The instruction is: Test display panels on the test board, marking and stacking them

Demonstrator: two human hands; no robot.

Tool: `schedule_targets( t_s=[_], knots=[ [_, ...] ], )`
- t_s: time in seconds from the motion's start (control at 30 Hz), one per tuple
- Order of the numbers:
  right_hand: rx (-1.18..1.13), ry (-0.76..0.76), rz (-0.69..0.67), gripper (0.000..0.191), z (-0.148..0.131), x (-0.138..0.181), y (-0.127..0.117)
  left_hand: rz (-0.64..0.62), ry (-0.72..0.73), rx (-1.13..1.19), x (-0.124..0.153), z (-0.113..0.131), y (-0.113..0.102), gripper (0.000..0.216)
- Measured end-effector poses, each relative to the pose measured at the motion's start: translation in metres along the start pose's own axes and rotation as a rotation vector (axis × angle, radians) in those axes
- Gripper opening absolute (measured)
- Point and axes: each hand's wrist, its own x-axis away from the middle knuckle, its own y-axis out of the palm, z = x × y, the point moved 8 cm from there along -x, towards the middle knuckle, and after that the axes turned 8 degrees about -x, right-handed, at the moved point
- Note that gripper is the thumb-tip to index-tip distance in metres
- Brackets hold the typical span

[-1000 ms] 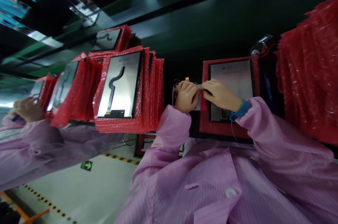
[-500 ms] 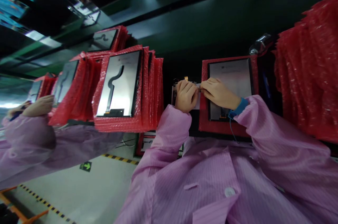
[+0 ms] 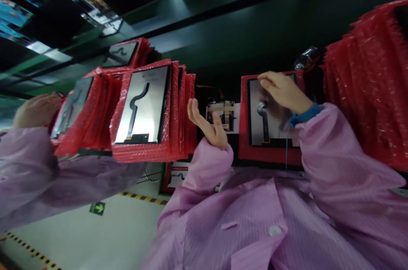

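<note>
My left hand [image 3: 208, 127] is open, fingers and thumb apart, between a red stack and a small circuit board fixture [image 3: 225, 115]. Nothing is in it. My right hand [image 3: 283, 91] is stretched out over the upper part of a display panel [image 3: 255, 130], holding nothing that I can see; whether it touches the panel I cannot tell. This panel lies on a red bubble-wrap sleeve [image 3: 244, 147] and has a dark curved ribbon cable [image 3: 264, 121] along its left part. The board fixture sits just left of the panel, with a white piece beside it.
Red bubble-wrap sleeves with a display panel [image 3: 145, 108] on top are stacked at left, with more stacks beyond. Another red stack [image 3: 363, 91] stands at far right. A clear wrapped item [image 3: 306, 57] lies behind the panel. A co-worker's sleeve [image 3: 25, 168] reaches in at left.
My hands have parted: the left went left off the board and opened, the right went right and up over the panel. The board and the panel's ribbon cable now show.
</note>
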Motion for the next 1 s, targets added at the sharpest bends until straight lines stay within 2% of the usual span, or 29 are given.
schedule_targets(
  t_s=[0.03,0.1,0.17,0.23,0.4,0.57,0.7,0.83,0.93,1.0],
  knots=[
    [0.103,0.001,0.077,0.039,0.007,-0.006,-0.009,-0.075,0.068,0.008,0.013,0.013,0.002,0.061],
    [0.283,0.019,0.135,0.040,0.021,-0.017,-0.015,-0.316,0.225,0.027,0.044,0.039,0.016,0.073],
    [0.386,0.061,0.098,0.038,0.036,-0.028,-0.011,-0.511,0.297,0.010,0.075,0.052,0.030,0.081],
    [0.428,0.095,0.074,0.032,0.048,-0.037,-0.005,-0.611,0.302,-0.020,0.095,0.052,0.039,0.084],
    [0.417,0.030,0.121,0.021,0.054,-0.047,-0.001,-0.644,0.239,-0.066,0.103,0.042,0.046,0.091],
    [0.495,0.186,0.030,0.025,0.058,-0.049,-0.003,-0.660,0.172,-0.061,0.102,0.041,0.047,0.097],
    [0.490,0.231,0.017,0.028,0.054,-0.056,-0.008,-0.646,0.144,-0.048,0.103,0.038,0.050,0.099],
    [0.503,0.268,-0.028,0.012,0.055,-0.067,-0.007,-0.622,0.097,-0.021,0.104,0.032,0.053,0.105],
    [0.503,0.260,-0.040,0.024,0.055,-0.072,-0.010,-0.633,0.025,0.025,0.101,0.025,0.057,0.115],
    [0.515,0.160,0.010,0.035,0.048,-0.071,-0.019,-0.627,-0.011,0.091,0.095,0.023,0.059,0.125]
  ],
)
